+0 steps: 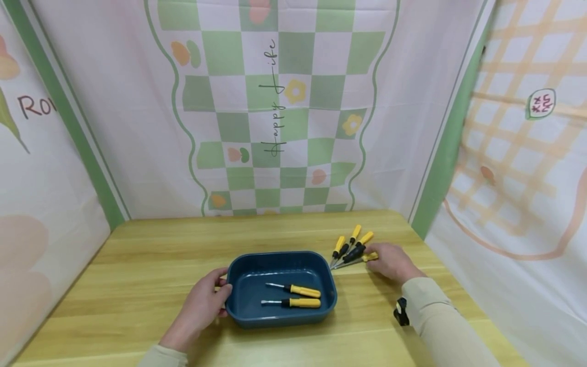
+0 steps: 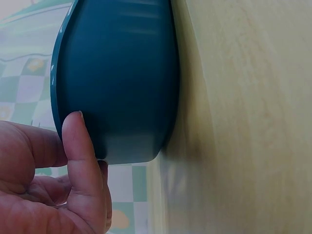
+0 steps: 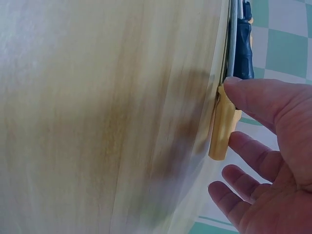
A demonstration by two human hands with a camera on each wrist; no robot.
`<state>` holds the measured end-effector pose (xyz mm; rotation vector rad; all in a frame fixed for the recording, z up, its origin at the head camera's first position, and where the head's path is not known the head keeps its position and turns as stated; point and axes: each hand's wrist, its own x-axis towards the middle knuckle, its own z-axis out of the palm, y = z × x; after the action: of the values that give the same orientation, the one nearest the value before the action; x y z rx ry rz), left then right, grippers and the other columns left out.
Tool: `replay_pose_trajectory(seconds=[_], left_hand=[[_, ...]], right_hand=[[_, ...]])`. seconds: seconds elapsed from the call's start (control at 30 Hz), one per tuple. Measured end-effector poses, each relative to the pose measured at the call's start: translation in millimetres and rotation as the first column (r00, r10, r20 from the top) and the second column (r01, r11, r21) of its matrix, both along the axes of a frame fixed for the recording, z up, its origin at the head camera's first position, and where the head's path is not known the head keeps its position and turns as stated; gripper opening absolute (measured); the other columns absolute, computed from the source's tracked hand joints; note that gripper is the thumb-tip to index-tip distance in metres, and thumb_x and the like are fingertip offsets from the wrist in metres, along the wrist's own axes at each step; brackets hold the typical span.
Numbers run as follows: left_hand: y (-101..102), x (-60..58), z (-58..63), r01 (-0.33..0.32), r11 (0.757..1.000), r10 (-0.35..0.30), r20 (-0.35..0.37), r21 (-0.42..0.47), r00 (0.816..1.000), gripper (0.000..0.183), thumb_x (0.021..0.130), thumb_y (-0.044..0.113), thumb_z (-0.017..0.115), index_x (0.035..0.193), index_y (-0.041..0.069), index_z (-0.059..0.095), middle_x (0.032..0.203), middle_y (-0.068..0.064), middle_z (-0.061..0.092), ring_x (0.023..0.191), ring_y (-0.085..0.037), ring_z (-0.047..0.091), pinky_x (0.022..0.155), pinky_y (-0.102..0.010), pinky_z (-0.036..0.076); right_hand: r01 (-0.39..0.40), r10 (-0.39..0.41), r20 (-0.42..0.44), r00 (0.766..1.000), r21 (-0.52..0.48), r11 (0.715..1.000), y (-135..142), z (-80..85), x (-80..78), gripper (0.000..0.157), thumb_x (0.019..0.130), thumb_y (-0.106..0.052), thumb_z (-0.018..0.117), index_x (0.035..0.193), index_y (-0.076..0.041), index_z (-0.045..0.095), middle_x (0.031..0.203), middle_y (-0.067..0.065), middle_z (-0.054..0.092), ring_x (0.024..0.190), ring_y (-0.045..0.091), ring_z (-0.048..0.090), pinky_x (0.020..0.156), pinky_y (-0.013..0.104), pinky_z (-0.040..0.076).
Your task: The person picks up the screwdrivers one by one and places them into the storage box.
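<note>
Evidently the yellow-handled screwdriver (image 1: 370,257) at the right hand (image 1: 389,262) lies on the worktop (image 1: 151,285), towards its right edge, shaft pointing at the far right corner of the blue box (image 1: 282,321). The right thumb rests on the handle and the forefinger's tip is just beside or against it — whether the two are clamped on it I cannot tell; the other fingers are spread apart. Just beyond, a black-handled screwdriver (image 1: 354,254) and three more yellow handles (image 1: 339,244) make a loose fan, their shafts drawing together near the same corner of the box.

The box sits to the left of that cluster, nearer the worktop's near edge than its far one. At its left end the left hand (image 1: 206,300) pinches the rim, thumb and fingers on either side of the wall. Inside, two yellow-handled screwdrivers (image 1: 304,303) lie side by side on the floor, handles towards the box's right end, tips to the left. A black device (image 1: 401,312) shows at the right cuff (image 1: 419,293). Past the worktop's far edge hangs a green-and-white checked cloth (image 1: 293,125) — lettered "Happy Life".
</note>
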<state>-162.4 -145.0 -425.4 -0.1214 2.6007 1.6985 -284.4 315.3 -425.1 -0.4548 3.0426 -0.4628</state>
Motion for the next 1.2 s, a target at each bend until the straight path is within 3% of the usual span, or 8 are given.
replay_pose_trajectory(seconds=[0.33,0.87,1.2], left_hand=[[-0.1,0.9,2.2,-0.004,1.000,0.004,0.035,-0.006,0.999,0.046,0.105,0.009,0.056,0.150,0.002,0.050,0.124,-0.017,0.058,0.077,-0.020,0.062,0.059,-0.033,0.062],[-1.9,0.6,1.8,0.010,1.000,-0.009,0.029,-0.016,1.000,0.046,0.105,0.009,0.056,0.150,0.000,0.050,0.123,-0.018,0.058,0.076,-0.019,0.062,0.058,-0.033,0.061],[-1.6,1.8,2.3,0.005,1.000,-0.004,0.035,-0.011,0.999,0.047,0.105,0.009,0.056,0.150,0.001,0.050,0.124,-0.017,0.058,0.076,-0.020,0.062,0.058,-0.033,0.062]], right_hand=[[-0.007,0.006,0.015,1.000,0.036,0.999,-0.6,-1.0,2.1,0.031,0.092,-0.015,0.075,0.121,-0.005,0.072,0.126,0.024,0.069,0.119,0.051,0.061,0.104,0.068,0.048],[-0.018,0.016,0.041,0.999,0.054,0.998,0.6,-0.9,6.7,0.030,0.092,-0.014,0.073,0.121,-0.005,0.071,0.126,0.024,0.069,0.120,0.050,0.062,0.105,0.067,0.048],[-0.024,0.021,0.029,0.999,0.077,0.997,1.0,-0.3,8.2,0.027,0.088,-0.014,0.076,0.114,-0.010,0.072,0.112,0.017,0.073,0.106,0.041,0.068,0.096,0.061,0.054]])
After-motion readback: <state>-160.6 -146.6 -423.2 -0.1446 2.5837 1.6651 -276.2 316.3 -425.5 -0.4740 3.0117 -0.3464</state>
